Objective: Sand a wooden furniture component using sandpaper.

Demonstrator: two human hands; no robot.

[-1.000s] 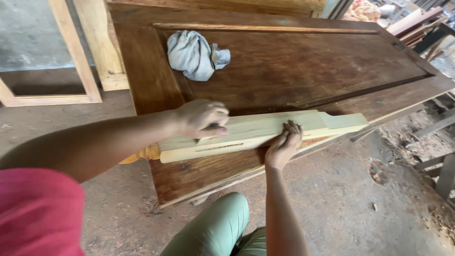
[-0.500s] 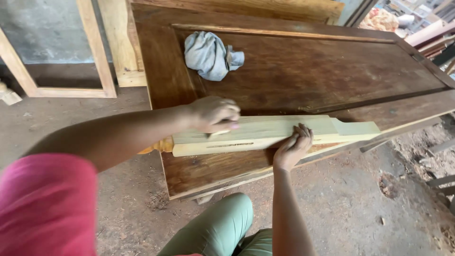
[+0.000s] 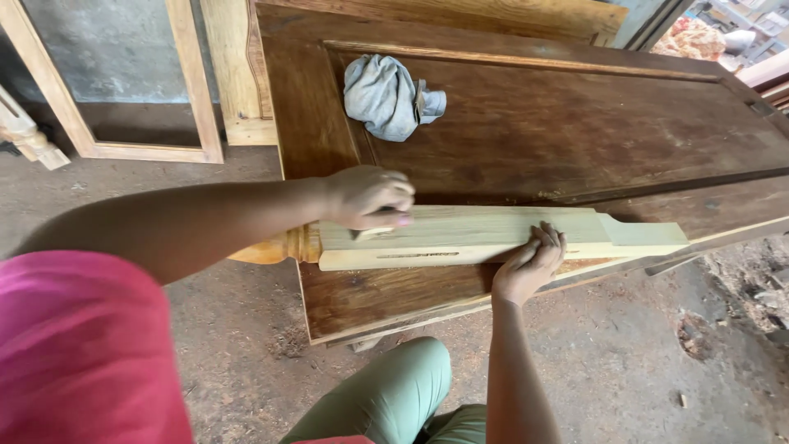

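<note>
Here, seen from above, a large dark brown wooden door [image 3: 575, 140] lies flat just above a dusty concrete floor [image 3: 205, 345], filling most of the upper and right side of the view. Behind it, to the upper left, a pale wooden frame [image 3: 197, 90] leans against a grey wall.

Across the near part of the door lies a long pale wooden post [image 3: 485, 234], squared along most of its length, with a turned, orange-brown rounded end sticking out past the door's left edge. A narrow slot is cut in the side facing the person.

A crumpled blue-grey rag [image 3: 386, 97] sits on the door's recessed panel, well apart from the post and beyond it.

The person's left hand [image 3: 368, 197] is curled shut on top of the post near its turned end, pressing a small flat piece, too hidden to identify, against the wood. The right hand [image 3: 532, 265] rests on the post's near side towards the middle, fingers bent over the top edge, gripping the post to steady it.

At the bottom, a pink sleeve and a knee in green trousers show.
</note>
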